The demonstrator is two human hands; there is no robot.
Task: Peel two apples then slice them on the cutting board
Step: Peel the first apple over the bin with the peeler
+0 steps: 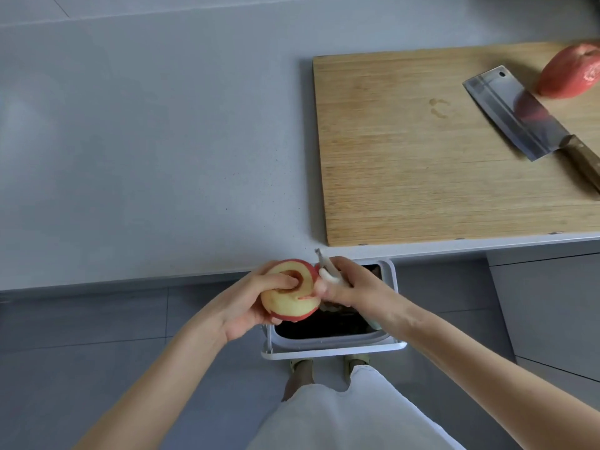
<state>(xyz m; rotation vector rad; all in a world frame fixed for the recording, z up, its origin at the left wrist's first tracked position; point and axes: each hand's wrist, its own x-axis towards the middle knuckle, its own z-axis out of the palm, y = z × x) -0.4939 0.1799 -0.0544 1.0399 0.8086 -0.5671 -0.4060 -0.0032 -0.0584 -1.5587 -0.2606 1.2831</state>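
Step in hand: peeling the first apple [289, 297], round, part pale bare flesh, part glossy red skin; your left hand [246, 303] holds it over the white-rimmed bin [334, 350], fingers curled round it, one fingertip pressed into the stem dimple. Your right hand [350, 287] wraps its fingers on the white-handled peeler [328, 271], metal blade just beside the remaining skin; the next move likely calls for turning the fruit under the blade. The second apple [568, 71], unpeeled, lies on the wooden cutting board [406, 157] near the steel cleaver [513, 112]

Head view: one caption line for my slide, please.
Left hand holds half-peeled apple, right hand grips peeler over bin; cleaver and red apple on cutting board.
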